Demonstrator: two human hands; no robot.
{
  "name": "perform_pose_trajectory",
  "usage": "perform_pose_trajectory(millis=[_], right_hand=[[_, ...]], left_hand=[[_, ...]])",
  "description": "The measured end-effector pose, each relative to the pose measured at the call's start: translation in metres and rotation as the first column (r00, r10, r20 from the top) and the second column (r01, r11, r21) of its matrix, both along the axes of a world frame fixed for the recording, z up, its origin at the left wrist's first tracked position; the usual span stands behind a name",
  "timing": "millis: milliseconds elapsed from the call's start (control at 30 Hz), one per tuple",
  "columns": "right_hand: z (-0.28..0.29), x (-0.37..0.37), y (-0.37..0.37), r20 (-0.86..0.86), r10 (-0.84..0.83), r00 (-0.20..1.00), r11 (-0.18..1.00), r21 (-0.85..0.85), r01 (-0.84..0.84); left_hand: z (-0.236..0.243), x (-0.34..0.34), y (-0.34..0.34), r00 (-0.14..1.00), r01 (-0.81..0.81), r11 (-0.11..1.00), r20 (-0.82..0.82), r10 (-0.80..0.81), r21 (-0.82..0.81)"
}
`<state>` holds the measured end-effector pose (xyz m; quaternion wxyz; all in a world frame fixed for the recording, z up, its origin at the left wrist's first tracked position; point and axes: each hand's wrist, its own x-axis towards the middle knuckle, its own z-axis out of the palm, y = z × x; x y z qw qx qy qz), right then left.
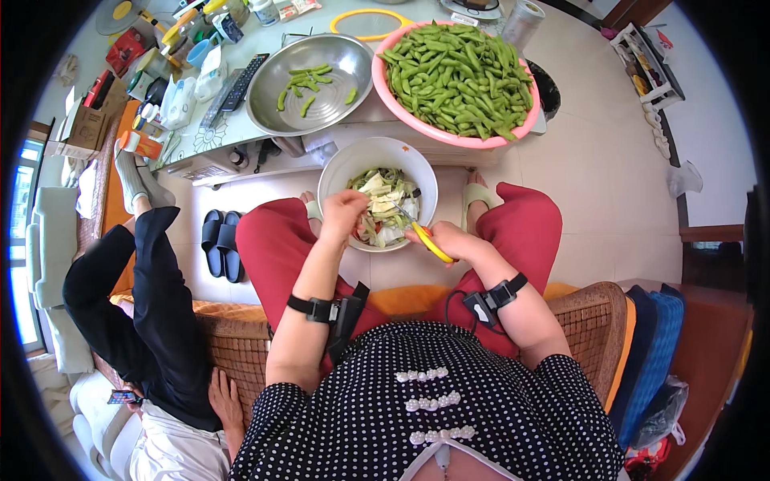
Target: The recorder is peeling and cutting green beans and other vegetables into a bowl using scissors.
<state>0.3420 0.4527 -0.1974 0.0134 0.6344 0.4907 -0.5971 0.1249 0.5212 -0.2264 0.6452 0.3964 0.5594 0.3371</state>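
My right hand [446, 240] grips a pair of scissors with yellow handles [435, 247], its blades pointing up and left over the white bin [331, 178] between my knees. Opposite it, my left hand [346, 214] is closed in a pinch over the bin's left side; what it pinches is too small to make out. Inside the bin lie vegetable scraps [387, 186], pale leaves and green bits. A steel basin [345, 80] beyond it holds several green bean pods [307, 78]. To its right, a pink basin [383, 84] is heaped with green soybean pods [457, 76].
Both basins sit at the near edge of a table [210, 138] crowded with jars, a remote control [245, 82] and a yellow-rimmed sieve [370, 24]. Another person in black trousers [152, 313] sits at left, near dark slippers [223, 244]. Folded blue cloth [654, 349] lies at right.
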Motion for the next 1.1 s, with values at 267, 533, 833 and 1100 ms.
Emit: perform_pose_trajectory(millis=[267, 533, 833, 1100], right_hand=[[-0.038, -0.001, 0.002, 0.240, 0.192, 0.952, 0.930, 0.266, -0.254], [-0.036, -0.001, 0.009, 0.281, 0.186, 0.942, 0.922, 0.282, -0.266], [-0.031, -0.005, -0.002, 0.310, 0.196, 0.930, 0.902, 0.316, -0.295], [-0.021, 0.000, 0.000, 0.295, 0.171, 0.940, 0.912, 0.315, -0.264]], left_hand=[[0.137, -0.017, 0.098, 0.913, -0.106, 0.725, -0.222, 0.342, 0.681], [0.123, 0.082, 0.116, 0.866, 0.342, 0.466, -0.466, 0.180, 0.816], [0.125, 0.149, 0.148, 0.731, 0.530, 0.338, -0.621, 0.283, 0.778], [0.121, 0.137, 0.140, 0.984, 0.120, 0.661, -0.179, 0.022, 0.741]])
